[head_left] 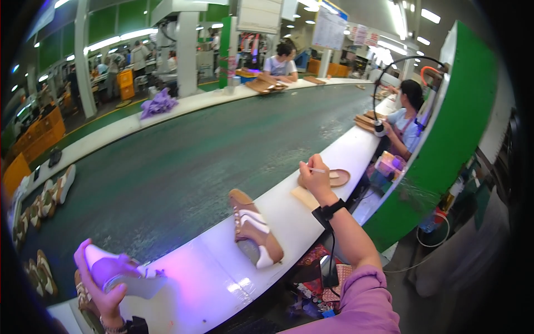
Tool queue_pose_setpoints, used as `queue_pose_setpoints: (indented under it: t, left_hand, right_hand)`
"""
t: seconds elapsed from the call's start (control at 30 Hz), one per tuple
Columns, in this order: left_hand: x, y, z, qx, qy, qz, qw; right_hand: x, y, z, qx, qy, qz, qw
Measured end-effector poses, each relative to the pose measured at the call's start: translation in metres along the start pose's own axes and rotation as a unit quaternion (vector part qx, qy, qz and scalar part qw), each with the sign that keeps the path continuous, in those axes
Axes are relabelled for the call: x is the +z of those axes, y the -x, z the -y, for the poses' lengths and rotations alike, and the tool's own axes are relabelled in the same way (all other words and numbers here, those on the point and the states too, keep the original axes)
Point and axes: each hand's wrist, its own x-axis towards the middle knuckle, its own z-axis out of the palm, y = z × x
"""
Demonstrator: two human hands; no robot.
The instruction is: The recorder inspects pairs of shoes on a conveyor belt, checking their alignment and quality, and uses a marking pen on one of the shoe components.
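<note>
At the lower left, my left hand [105, 295] grips a shoe [114, 270] tinted purple by the light, thumb on the near side and fingers round its far end. Another brown and white sneaker [83, 303] is partly hidden behind that hand. A brown and white sneaker [256, 228] lies on its side on the white ledge [206, 273] between my hands. Farther right, my right hand [317, 175] pinches a thin whitish stick [316, 170]; its tip is too small to make out. Beside this hand are a shallow brown oval dish [342, 178] and a flat tan piece [305, 197].
A wide green conveyor belt [194, 161] runs past the ledge. Sneakers [50, 200] stand on it at the left. A purple cloth [158, 104] rests on the far ledge. A green panel [445, 150] rises at right; a co-worker [406, 122] sits just beyond my right hand.
</note>
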Motion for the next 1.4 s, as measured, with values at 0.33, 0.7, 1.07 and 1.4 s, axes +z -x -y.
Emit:
queue_pose_setpoints:
  t: [0.33, 0.7, 1.07, 1.4]
  left_hand:
    - [0.001, -0.017, -0.017, 0.195, -0.329, 0.018, 0.924]
    - [-0.018, 0.016, -0.02, 0.195, -0.292, 0.086, 0.932]
    - [-0.018, 0.012, -0.016, 0.243, -0.249, 0.075, 0.935]
    - [-0.021, 0.006, -0.015, 0.267, -0.259, 0.064, 0.926]
  right_hand:
    - [-0.006, 0.084, 0.218, -0.245, -0.333, 0.262, 0.872]
    - [0.026, 0.136, 0.324, -0.394, -0.434, 0.335, 0.737]
    - [0.026, 0.145, 0.322, -0.407, -0.407, 0.278, 0.769]
    - [0.027, 0.145, 0.327, -0.428, -0.407, 0.231, 0.774]
